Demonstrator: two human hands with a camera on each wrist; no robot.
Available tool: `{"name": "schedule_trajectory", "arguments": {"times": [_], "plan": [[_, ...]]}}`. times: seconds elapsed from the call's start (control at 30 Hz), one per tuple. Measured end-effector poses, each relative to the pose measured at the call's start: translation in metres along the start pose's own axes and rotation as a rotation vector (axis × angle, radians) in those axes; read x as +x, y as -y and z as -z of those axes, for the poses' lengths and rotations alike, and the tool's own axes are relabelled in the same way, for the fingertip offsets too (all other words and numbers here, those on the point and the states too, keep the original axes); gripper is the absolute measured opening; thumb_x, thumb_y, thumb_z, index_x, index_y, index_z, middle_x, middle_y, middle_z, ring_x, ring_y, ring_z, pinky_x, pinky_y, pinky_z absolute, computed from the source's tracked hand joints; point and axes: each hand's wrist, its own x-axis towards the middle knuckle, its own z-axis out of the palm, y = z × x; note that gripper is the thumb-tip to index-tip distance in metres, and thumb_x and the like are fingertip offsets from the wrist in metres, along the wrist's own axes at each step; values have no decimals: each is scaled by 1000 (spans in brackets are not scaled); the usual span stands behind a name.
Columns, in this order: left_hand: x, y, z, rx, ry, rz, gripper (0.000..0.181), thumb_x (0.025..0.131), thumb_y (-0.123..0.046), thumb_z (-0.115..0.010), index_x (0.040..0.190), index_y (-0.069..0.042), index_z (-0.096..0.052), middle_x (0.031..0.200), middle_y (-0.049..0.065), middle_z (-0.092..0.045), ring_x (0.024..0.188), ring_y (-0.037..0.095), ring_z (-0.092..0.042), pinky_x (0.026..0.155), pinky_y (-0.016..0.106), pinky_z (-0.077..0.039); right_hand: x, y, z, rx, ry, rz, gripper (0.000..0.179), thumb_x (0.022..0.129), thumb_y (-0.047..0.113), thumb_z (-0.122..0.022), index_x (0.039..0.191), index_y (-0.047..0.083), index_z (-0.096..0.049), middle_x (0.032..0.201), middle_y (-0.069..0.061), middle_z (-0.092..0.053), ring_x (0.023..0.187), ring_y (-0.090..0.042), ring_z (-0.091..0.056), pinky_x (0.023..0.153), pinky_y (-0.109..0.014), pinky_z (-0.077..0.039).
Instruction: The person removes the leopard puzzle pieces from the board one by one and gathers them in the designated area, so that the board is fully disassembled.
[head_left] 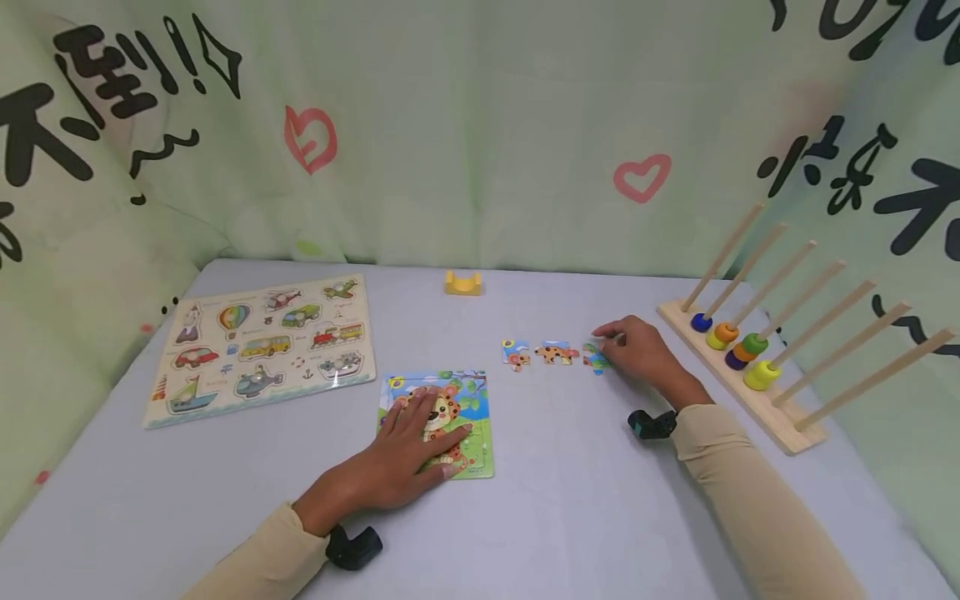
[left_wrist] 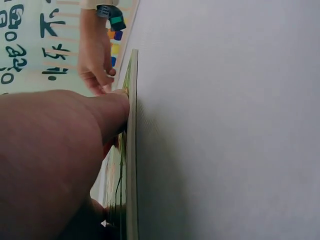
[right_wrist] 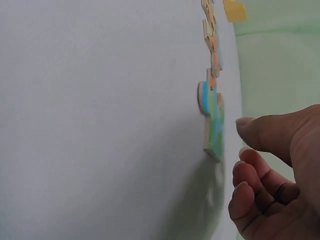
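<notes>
My left hand [head_left: 401,454] lies spread over the jigsaw board [head_left: 480,458], a bright square with a spotted cartoon animal partly hidden under the fingers. In the left wrist view the thumb rests along the board [left_wrist: 132,165] near its edge. Three loose jigsaw pieces [head_left: 557,353] lie in a row to the board's right. At the row's right end my right hand [head_left: 637,354] hovers close beside the green and blue piece [head_left: 595,358]. From the right wrist, that piece [right_wrist: 214,132] lies on the table, apart from the thumb and loosely bent fingers, which hold nothing.
A vehicle picture board [head_left: 262,350] lies at the left. A yellow curved block [head_left: 462,284] sits near the table's back edge. On the right stands a wooden peg rack [head_left: 783,429] with several coloured rings on its slanting pegs. Printed curtains [head_left: 480,150] surround the table.
</notes>
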Motion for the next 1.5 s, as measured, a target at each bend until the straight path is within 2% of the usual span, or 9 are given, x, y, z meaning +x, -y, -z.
{"name": "schedule_trajectory", "arguments": {"times": [0.2, 0.43, 0.5, 0.6, 0.77, 0.97, 1.1, 1.23, 1.5], "plan": [[3, -5, 3, 11, -20, -5, 51, 102, -39, -48, 151, -29, -38, 160, 20, 0, 146, 34, 7, 112, 56, 4, -4, 18, 16, -7, -95, 51, 25, 98, 12, -57, 119, 1, -67, 115, -18, -56, 93, -30, -51, 73, -40, -43], [3, -11, 6, 67, -79, -7, 52, 100, -38, -53, 149, -28, -42, 161, 19, -4, 147, 34, 6, 113, 54, 1, -3, 49, 15, 17, -80, 134, 25, 99, 15, -58, 117, 1, -68, 112, -16, -61, 90, -27, -52, 69, -36, -44], [0, -12, 6, 110, -105, 23, 52, 98, -40, -55, 148, -29, -44, 160, 23, -3, 146, 37, 7, 113, 56, 0, -1, 61, 11, 32, -66, 155, 25, 99, 16, -58, 117, 1, -68, 113, -15, -61, 89, -26, -53, 68, -36, -44], [-4, -15, 6, 157, -130, 105, 54, 97, -46, -56, 147, -31, -45, 158, 29, -1, 144, 44, 10, 111, 59, 3, 0, 80, 3, 63, -32, 176, 25, 99, 17, -59, 117, 2, -69, 112, -13, -61, 85, -24, -54, 66, -34, -46], [-8, -24, 9, 159, -138, 239, 60, 93, -52, -58, 148, -31, -44, 156, 33, 1, 141, 49, 12, 109, 62, 5, -1, 105, -12, 96, 11, 218, 24, 98, 17, -60, 115, 3, -70, 108, -9, -64, 86, -23, -54, 65, -33, -47], [-13, -26, 13, 105, -148, 277, 67, 90, -63, -55, 147, -31, -44, 154, 36, -2, 141, 51, 9, 109, 63, 3, -2, 121, -30, 251, 127, 228, 34, 102, 28, -51, 113, 3, -71, 103, -8, -67, 89, -26, -59, 72, -34, -48], [-19, -24, 5, 86, -124, 292, 72, 86, -72, -51, 146, -32, -47, 153, 38, -5, 140, 53, 7, 108, 64, 2, -4, 131, -45, 373, 240, 204, 51, 107, 35, -35, 107, -1, -71, 97, -10, -67, 84, -29, -59, 73, -37, -48], [-23, -24, -4, 68, -120, 321, 76, 83, -75, -51, 145, -31, -48, 152, 40, -4, 139, 54, 9, 107, 67, 3, -7, 146, -65, 435, 348, 216, 60, 108, 38, -26, 103, -3, -70, 94, -9, -67, 83, -29, -60, 74, -41, -49], [-21, -24, -3, 71, -136, 362, 77, 82, -75, -52, 145, -31, -48, 152, 40, -3, 138, 56, 12, 105, 69, 2, -5, 180, -89, 585, 457, 260, 65, 108, 43, -23, 107, -6, -66, 95, -11, -69, 87, -27, -65, 79, -42, -53]]}}
